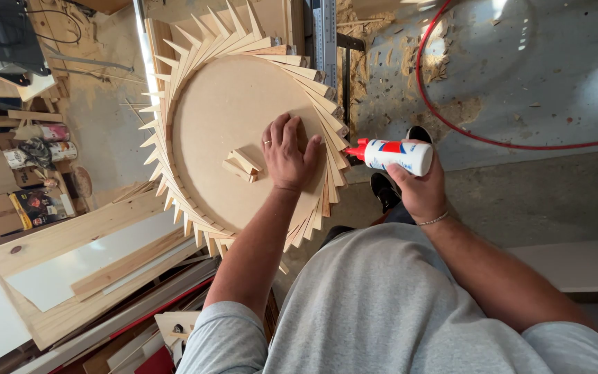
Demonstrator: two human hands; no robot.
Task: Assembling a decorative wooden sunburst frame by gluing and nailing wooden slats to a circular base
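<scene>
Glue bottle (399,155) right of disc (233,131)

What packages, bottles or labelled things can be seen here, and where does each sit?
Glue bottle: in the right hand, beside the disc's right edge; white, with red nozzle and red-and-blue label.
Two cans: far left, lying on their sides; red-and-white labels.
Printed box: lower left, below the cans; flat, dark with yellow.

Top of slat ring (243,28) cut off by upper frame edge. Part of round board (223,111) covered by left hand (286,154); slats beneath palm hidden. Middle of glue bottle (397,155) wrapped by right hand (420,187), label partly concealed. Shoes (385,190) mostly hidden behind right hand and grey shirt (382,305). Red hose (451,125) cut off at top and right edges. Cans (53,142) at left too small to identify.
</scene>
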